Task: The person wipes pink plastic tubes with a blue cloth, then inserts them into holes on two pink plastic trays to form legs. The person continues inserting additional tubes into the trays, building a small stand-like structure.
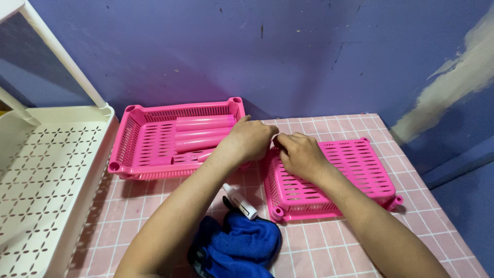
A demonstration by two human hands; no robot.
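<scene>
Pink tray (337,177) lay at 3 o'clock of the basket (154,141), upside down. Left hand (247,141) and right hand (301,154) met at its near corner, fingers curled, apparently pinching something hidden. Judged best: steady the tray, grip squarely at that corner.

Scuffed blue wall (309,46), pink-tiled surface (329,247)

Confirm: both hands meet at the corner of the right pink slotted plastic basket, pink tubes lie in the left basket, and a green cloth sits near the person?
Not quite: the cloth is blue, not green. The head view shows the blue fleecy cloth beside a small white bottle. The rest holds: left hand and right hand meet at the corner of the right pink slotted plastic basket, and pink plastic tubes lie in the left pink basket.
</scene>
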